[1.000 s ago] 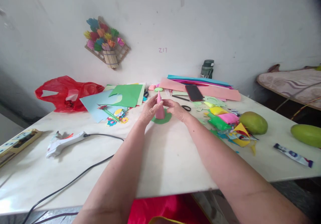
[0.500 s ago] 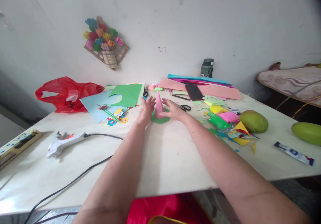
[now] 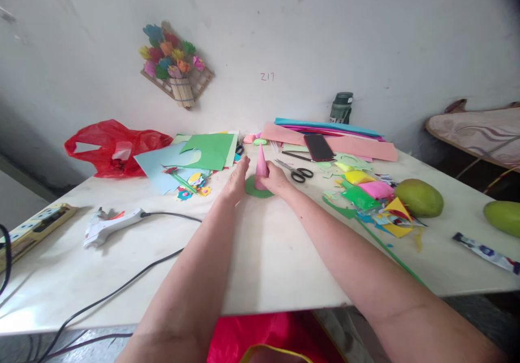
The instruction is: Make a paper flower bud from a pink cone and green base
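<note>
- White table (image 3: 280, 265): it bore the whole layout, with a bare stretch between the two forearms and the work at its middle, toward the wall.
- Green paper sheet (image 3: 215, 149): it lay flat beyond the left hand, a curved notch cut from its left side.
- Hot glue gun (image 3: 114, 226): it rested on its side at left, well apart from both hands, cord trailing toward the near edge.
- Left hand (image 3: 236, 181): fingers were straight and together, palm turned to the cone, nothing held. It stood left of the cone with a visible gap.
- Right hand (image 3: 278, 179): it was curled about the cone's lower right side, thumb across the front; fingers behind were hidden. Grip judged to be light; pressure could not be read.
- Scissors (image 3: 294, 171): they lay just past the right hand, black handles to the right, blades angled away leftward.
- Green disc (image 3: 255, 192): it lay flat beneath the cone, between the hands.
- Pink cone (image 3: 260, 162): it stood on the disc, long axis upright, tip up. Right hand was nearer, in contact; left hand was apart. Whether cone and disc were joined could not be told.
</note>
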Demonstrator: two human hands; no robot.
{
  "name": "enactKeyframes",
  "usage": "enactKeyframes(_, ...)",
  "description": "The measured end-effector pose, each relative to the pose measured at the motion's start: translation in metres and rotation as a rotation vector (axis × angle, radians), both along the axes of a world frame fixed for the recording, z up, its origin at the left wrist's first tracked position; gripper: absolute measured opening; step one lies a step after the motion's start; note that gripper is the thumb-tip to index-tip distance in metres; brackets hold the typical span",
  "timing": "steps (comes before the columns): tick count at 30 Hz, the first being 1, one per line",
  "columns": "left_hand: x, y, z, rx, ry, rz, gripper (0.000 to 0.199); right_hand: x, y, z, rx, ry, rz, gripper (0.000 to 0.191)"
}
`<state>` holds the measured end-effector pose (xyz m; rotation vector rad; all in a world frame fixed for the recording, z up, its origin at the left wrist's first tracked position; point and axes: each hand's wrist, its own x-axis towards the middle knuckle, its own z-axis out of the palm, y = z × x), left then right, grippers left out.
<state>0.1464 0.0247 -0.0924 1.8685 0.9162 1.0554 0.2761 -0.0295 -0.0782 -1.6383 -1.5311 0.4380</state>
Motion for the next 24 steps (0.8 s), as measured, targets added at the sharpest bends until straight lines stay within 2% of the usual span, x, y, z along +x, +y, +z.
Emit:
enactKeyframes(2,-0.012,0.000,0.005,0.054,0.101,0.026,0.057,0.000,-0.001,0.001,-0.001,0.008,0.006,0.038)
enactKeyframes(4,-0.023,0.000,0.012,0.103,0.290,0.044,0.060,0.000,-0.002,0.001,0.005,0.012,0.016,0.040)
enactKeyframes(7,-0.032,-0.003,0.022,0.167,0.580,0.000,0.062,0.001,-0.004,0.002,0.025,0.034,0.063,0.040)
enactKeyframes(10,-0.037,-0.006,0.027,0.168,0.724,-0.041,0.066,0.002,-0.004,0.000,0.047,0.089,0.155,0.042)
enactKeyframes(16,-0.036,-0.006,0.020,0.249,0.858,-0.058,0.082,0.006,-0.001,-0.005,0.071,0.176,0.314,0.046)
enactKeyframes(19,-0.035,-0.002,0.014,0.269,0.848,-0.036,0.091,0.013,-0.002,-0.006,0.071,0.169,0.341,0.060)
enactKeyframes(21,-0.035,-0.001,0.012,0.268,0.844,-0.029,0.093,0.020,-0.004,-0.006,0.058,0.116,0.342,0.067)
enactKeyframes(24,-0.036,0.000,0.011,0.282,0.865,-0.054,0.094,0.029,-0.006,-0.006,-0.001,-0.040,0.345,0.066)
